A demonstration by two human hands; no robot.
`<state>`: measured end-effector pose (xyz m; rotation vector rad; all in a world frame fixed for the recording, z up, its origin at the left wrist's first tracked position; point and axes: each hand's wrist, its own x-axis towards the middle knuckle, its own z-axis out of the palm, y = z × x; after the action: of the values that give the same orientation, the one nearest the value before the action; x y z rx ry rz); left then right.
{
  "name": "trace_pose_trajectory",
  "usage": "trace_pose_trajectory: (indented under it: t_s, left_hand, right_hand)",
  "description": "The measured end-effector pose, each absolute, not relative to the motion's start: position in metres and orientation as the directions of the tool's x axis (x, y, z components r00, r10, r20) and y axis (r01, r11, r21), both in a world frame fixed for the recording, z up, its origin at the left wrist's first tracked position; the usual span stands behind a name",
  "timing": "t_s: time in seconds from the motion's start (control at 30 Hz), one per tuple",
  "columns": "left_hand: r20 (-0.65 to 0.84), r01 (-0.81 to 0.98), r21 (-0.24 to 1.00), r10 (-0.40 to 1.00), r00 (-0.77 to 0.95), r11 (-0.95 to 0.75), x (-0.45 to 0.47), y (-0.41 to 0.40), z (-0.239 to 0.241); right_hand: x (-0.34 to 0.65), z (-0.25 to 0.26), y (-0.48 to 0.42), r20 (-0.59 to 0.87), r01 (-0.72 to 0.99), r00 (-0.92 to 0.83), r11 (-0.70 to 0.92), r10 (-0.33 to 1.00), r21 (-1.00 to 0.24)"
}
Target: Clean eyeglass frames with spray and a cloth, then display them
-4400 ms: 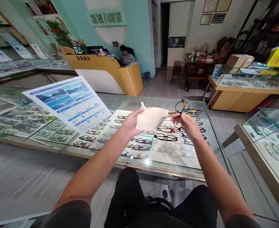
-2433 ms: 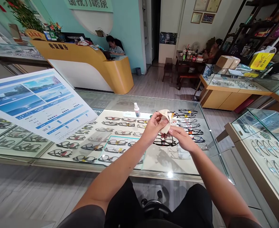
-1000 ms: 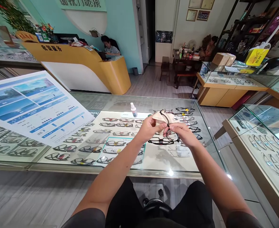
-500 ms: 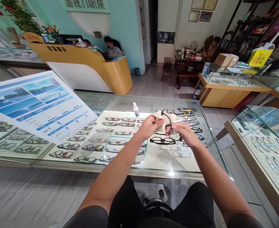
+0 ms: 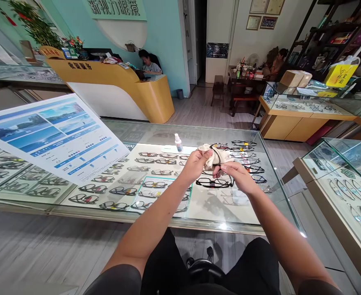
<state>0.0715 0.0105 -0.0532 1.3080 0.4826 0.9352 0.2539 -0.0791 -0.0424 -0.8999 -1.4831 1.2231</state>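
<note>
My left hand (image 5: 196, 164) is closed on a beige cleaning cloth (image 5: 214, 155), pinching it round part of a pair of black-framed glasses (image 5: 219, 168). My right hand (image 5: 238, 175) grips the same glasses by the lower rim. Both hands hover just above the glass counter (image 5: 223, 209). Another pair of black glasses (image 5: 209, 182) lies on the counter right under them. A small white spray bottle (image 5: 178, 143) stands on the glass a little to the left and behind my hands.
Rows of glasses fill the display case under the glass. A large blue-and-white poster (image 5: 51, 135) lies on the counter at left. More glass cases stand at right. A person sits behind the yellow reception desk (image 5: 119, 88), another at the far table.
Earlier the cloth was held spread out in my left hand, apart from the glasses. The hands then came together and the cloth now wraps the frame; the hands shifted only slightly since.
</note>
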Motion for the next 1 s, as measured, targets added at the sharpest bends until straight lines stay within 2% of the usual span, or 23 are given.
trace_pose_trajectory:
  t_s: [0.1,0.2,0.4,0.57,0.73,0.93,1.0]
  left_hand:
    - [0.208,-0.305,0.952,0.692,0.691,0.019,0.064,0.015,-0.049]
    - [0.236,-0.321,0.947,0.651,0.722,0.012,0.063,0.010,-0.043]
    - [0.282,-0.375,0.926,0.716,0.638,-0.031,0.074,-0.004,-0.043]
    - [0.235,-0.310,0.949,0.794,0.560,-0.062,0.076,-0.002,-0.050]
    - [0.165,-0.286,0.957,0.717,0.677,0.050,0.068,0.009,-0.047]
    - [0.215,-0.298,0.954,0.624,0.751,0.030,0.065,0.008,-0.043]
    - [0.226,-0.318,0.948,0.647,0.728,0.027,0.069,0.006,-0.046]
  right_hand:
    - [0.261,-0.042,-0.079,0.233,-0.022,-0.195,0.234,0.953,-0.972]
    - [0.262,-0.045,-0.078,0.241,-0.031,-0.185,0.239,0.953,-0.970]
    - [0.250,-0.051,-0.080,0.223,-0.022,-0.296,0.227,0.929,-0.974]
    - [0.245,-0.049,-0.082,0.214,0.040,-0.319,0.239,0.923,-0.970]
    - [0.254,-0.046,-0.079,0.253,-0.028,-0.252,0.254,0.934,-0.967]
    - [0.260,-0.051,-0.075,0.226,-0.063,-0.240,0.217,0.944,-0.974]
    - [0.258,-0.052,-0.074,0.217,-0.076,-0.260,0.205,0.941,-0.976]
